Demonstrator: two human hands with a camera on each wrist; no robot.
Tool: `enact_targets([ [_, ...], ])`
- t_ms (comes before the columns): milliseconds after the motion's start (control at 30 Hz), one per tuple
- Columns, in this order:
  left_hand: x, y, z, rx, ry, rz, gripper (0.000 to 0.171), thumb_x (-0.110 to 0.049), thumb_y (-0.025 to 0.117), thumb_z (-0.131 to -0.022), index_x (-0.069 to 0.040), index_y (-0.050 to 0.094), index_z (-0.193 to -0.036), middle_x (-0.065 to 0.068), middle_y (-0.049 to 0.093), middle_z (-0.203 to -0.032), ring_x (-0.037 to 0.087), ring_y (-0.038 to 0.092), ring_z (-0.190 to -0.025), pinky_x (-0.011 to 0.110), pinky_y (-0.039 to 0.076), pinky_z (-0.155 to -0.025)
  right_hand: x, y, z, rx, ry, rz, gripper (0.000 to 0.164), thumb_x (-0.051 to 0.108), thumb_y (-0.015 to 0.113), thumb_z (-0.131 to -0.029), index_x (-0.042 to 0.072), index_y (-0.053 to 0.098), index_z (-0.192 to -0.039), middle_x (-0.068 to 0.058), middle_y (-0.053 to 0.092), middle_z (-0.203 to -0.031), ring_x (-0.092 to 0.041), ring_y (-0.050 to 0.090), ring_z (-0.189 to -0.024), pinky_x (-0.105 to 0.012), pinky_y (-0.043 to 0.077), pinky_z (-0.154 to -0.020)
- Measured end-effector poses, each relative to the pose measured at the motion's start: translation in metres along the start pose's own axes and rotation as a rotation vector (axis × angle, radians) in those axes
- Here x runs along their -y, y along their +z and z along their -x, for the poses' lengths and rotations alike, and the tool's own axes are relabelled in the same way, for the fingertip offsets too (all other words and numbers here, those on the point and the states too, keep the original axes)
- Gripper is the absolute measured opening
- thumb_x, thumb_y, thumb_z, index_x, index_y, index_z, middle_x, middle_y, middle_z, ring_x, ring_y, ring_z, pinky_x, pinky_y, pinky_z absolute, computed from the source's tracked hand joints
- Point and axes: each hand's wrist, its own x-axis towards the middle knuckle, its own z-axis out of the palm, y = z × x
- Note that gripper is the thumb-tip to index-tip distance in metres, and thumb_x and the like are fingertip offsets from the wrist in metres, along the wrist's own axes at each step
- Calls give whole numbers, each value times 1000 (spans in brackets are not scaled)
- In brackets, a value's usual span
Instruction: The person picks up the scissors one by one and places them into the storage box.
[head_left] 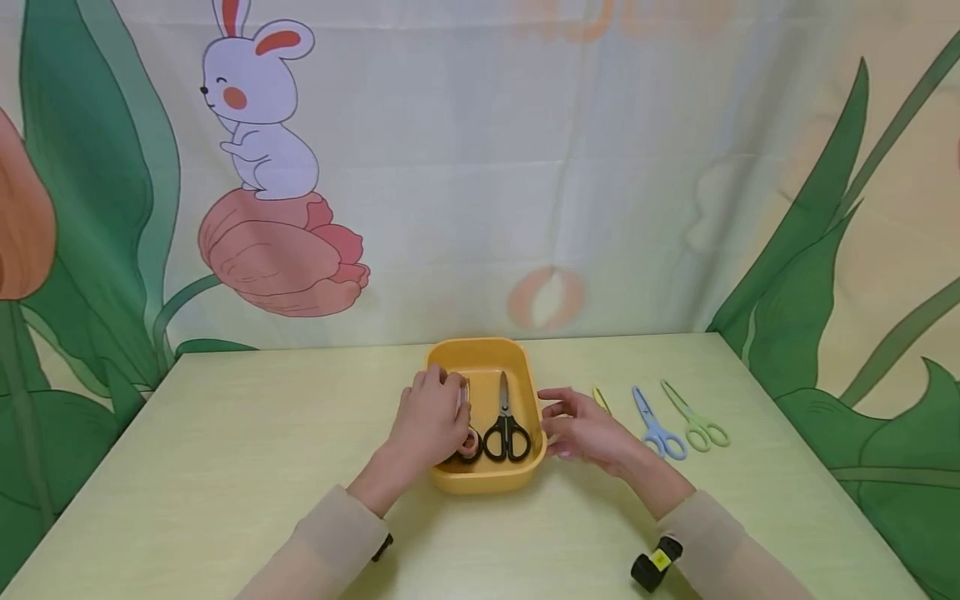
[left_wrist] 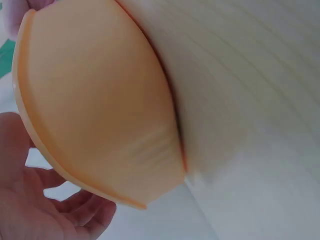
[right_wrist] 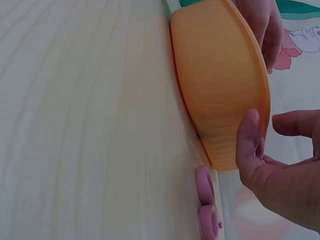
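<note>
A yellow basket (head_left: 446, 482) stands on the table. Inside it, black-handled scissors (head_left: 506, 437) lie with blades pointing away. My left hand (head_left: 431, 417) reaches over the basket's left rim, partly covering more scissors with a pinkish handle (head_left: 470, 443). In the left wrist view its fingers bend loosely over the rim; what is between the fingertips is hidden, so I cannot tell whether they hold the scissors. Beside the right wall is my right hand (head_left: 581, 427), its fingers apart and loosely bent. In the right wrist view one digit overlaps the outer wall. Pink scissor handles (right_wrist: 205, 185) show near the basket.
Right of my right hand lie yellow scissors (head_left: 601, 397), blue scissors (head_left: 660, 431) and green scissors (head_left: 696, 421). A curtain (head_left: 450, 208) printed with a rabbit and plants hangs behind the table's (head_left: 262, 467) far edge.
</note>
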Motion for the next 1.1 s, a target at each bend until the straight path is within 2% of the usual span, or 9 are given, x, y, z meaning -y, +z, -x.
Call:
enact_targets([
  [167,12,-5,-3,-84,-78,184,28,-17,63,-99,1,67,-121,20,56,-115,36,55,-103,49,49,-83,5,-9,1,-52,-12,62,53,10,55,-103,0,37,-152,-20,49,-117,-23,55,-71,-30,45,-57],
  [233,16,-7,-4,-92,-107,256,31,-13,63,-97,2,65,-124,21,55,-117,37,54,-104,48,49,-84,6,-14,2,-81,-45,138,51,12,56,-103,1,40,-150,-19,51,-115,-24,55,-74,-30,43,-59],
  [300,20,-8,-5,-84,-139,320,34,-11,63,-97,3,63,-128,23,54,-119,37,54,-107,48,48,-87,7,-18,2,-103,-89,237,49,11,57,-102,0,43,-148,-20,53,-117,-25,57,-83,-32,46,-66],
  [400,25,-10,-6,-51,-197,430,39,-10,61,-97,5,59,-132,25,53,-119,36,54,-108,49,47,-90,6,-24,4,-127,-142,405,47,11,59,-101,-2,47,-145,-18,58,-117,-26,59,-95,-34,50,-79],
  [567,34,-13,-6,7,-319,596,43,-11,60,-98,7,53,-137,25,48,-118,33,50,-101,45,45,-85,6,-29,8,-106,-192,667,45,11,65,-98,-8,53,-137,-19,61,-112,-27,60,-94,-39,53,-79],
  [667,39,-13,-5,21,-370,627,47,-11,59,-98,7,50,-140,25,47,-119,31,48,-100,42,45,-83,6,-28,10,-85,-193,793,44,12,69,-95,-9,56,-132,-23,59,-115,-32,59,-100,-45,52,-84],
  [833,49,-9,-4,68,-472,758,52,-9,57,-99,7,42,-146,23,48,-118,28,52,-97,37,52,-79,6,-21,13,-99,-151,954,47,17,75,-93,-5,59,-132,-26,56,-120,-40,55,-111,-51,49,-90],
  [967,52,-9,-5,127,-552,916,54,-8,54,-100,5,37,-149,23,49,-123,30,55,-103,40,58,-81,5,-17,15,-114,-121,1046,53,20,79,-90,-1,59,-134,-25,55,-121,-40,54,-112,-50,50,-85],
  [1100,55,-10,-5,171,-594,1007,55,-5,53,-97,5,37,-148,26,50,-129,32,55,-106,40,59,-83,4,-14,15,-109,-99,1101,56,24,80,-89,2,59,-135,-23,55,-118,-36,53,-108,-47,50,-81],
])
